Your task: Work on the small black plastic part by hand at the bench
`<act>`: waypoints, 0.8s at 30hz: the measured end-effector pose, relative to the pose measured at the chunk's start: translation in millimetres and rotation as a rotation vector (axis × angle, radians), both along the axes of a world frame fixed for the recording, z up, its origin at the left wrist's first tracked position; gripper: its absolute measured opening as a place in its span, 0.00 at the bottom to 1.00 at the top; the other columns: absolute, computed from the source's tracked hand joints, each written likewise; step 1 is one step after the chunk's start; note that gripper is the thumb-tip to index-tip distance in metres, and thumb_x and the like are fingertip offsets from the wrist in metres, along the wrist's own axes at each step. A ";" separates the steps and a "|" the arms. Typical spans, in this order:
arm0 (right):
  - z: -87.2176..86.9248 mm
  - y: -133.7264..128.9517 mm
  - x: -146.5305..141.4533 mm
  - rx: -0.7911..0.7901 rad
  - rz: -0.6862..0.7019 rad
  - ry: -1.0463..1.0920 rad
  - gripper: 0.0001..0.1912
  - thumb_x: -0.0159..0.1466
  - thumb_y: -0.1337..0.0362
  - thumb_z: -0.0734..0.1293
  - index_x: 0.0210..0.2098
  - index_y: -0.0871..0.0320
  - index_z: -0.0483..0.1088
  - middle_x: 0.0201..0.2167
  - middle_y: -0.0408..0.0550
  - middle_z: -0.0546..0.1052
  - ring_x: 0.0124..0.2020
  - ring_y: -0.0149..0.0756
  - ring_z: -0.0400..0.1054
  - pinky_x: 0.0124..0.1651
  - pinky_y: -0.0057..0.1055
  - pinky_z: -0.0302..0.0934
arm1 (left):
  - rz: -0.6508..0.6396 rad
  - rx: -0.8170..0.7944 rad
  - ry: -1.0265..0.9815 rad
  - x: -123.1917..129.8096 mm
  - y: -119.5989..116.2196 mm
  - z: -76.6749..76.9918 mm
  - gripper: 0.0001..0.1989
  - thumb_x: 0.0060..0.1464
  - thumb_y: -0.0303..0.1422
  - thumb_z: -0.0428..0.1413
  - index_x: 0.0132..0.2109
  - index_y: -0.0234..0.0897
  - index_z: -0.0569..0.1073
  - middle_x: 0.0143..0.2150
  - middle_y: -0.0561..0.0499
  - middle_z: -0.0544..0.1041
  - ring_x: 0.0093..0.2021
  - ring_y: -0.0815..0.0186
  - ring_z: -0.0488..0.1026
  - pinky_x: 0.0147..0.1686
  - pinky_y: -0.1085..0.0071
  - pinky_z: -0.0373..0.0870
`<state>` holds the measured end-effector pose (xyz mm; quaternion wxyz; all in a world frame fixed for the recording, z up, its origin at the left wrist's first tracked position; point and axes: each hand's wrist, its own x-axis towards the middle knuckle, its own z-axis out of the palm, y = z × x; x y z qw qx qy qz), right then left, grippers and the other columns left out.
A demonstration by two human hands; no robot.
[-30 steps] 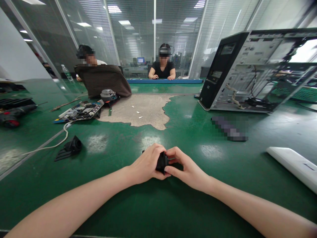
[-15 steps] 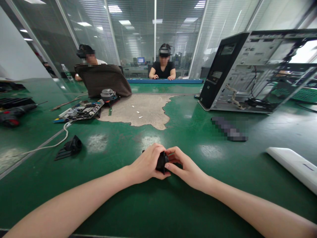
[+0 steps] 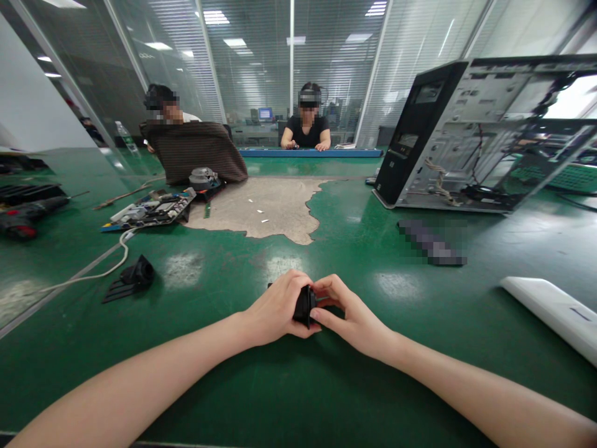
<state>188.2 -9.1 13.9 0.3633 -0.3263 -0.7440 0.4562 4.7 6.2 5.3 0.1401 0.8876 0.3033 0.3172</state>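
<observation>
Fingers and thumb of my left hand (image 3: 278, 308) wrap around a small black plastic part (image 3: 304, 305) just above the green table. Much of the part lies hidden behind that hand, so its exact kind cannot be made out. From the other side, my right hand (image 3: 347, 314) grips the part's right edge between thumb and fingers. To the left on the table lies another black plastic piece (image 3: 135, 275), with flat prongs and a rounded end.
At left are a circuit board (image 3: 153, 208), a white cable (image 3: 124, 254) and a power drill (image 3: 30, 218). An open computer case (image 3: 405, 146) stands at right, behind a pixelated object (image 3: 431, 244) and a white device (image 3: 550, 311). Two people sit across the table.
My hands stay in nearly the same place around the black plastic part. The right fingers shift very slightly.
</observation>
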 end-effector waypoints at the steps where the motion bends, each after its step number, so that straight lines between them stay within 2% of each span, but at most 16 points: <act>1: 0.6 0.1 -0.1 -0.009 -0.001 -0.012 0.13 0.59 0.70 0.64 0.43 0.56 0.59 0.39 0.46 0.67 0.43 0.36 0.65 0.47 0.39 0.63 | 0.001 -0.003 -0.004 0.0 0.1 -0.2 0.31 0.39 0.35 0.61 0.49 0.38 0.55 0.43 0.45 0.64 0.43 0.58 0.65 0.41 0.59 0.67; 11: 1.4 -2.7 2.2 0.073 0.036 0.016 0.13 0.57 0.71 0.65 0.42 0.55 0.62 0.43 0.47 0.63 0.46 0.35 0.62 0.48 0.36 0.64 | -0.011 0.022 0.003 0.3 -0.8 3.3 0.29 0.41 0.32 0.59 0.49 0.37 0.55 0.43 0.45 0.64 0.43 0.59 0.64 0.41 0.60 0.67; 14: -0.6 -1.8 1.7 0.060 0.019 0.030 0.10 0.59 0.69 0.63 0.41 0.55 0.62 0.42 0.47 0.64 0.44 0.35 0.63 0.47 0.36 0.64 | -0.007 0.017 -0.002 0.8 -0.8 3.3 0.30 0.40 0.33 0.60 0.48 0.37 0.55 0.43 0.45 0.64 0.42 0.59 0.65 0.41 0.60 0.67; 21: 2.8 -1.5 0.5 0.013 0.001 -0.027 0.14 0.60 0.70 0.63 0.45 0.56 0.59 0.40 0.47 0.67 0.44 0.35 0.65 0.48 0.37 0.64 | 0.005 -0.011 -0.008 1.0 -1.0 2.8 0.30 0.40 0.34 0.61 0.49 0.37 0.55 0.43 0.45 0.64 0.42 0.59 0.65 0.41 0.60 0.67; 24: 3.5 -2.3 1.9 0.059 0.012 -0.050 0.12 0.59 0.70 0.63 0.43 0.55 0.61 0.40 0.46 0.66 0.43 0.35 0.64 0.46 0.37 0.65 | 0.003 0.000 0.000 0.7 -1.0 2.8 0.29 0.40 0.34 0.60 0.48 0.37 0.56 0.43 0.46 0.64 0.42 0.59 0.65 0.41 0.60 0.67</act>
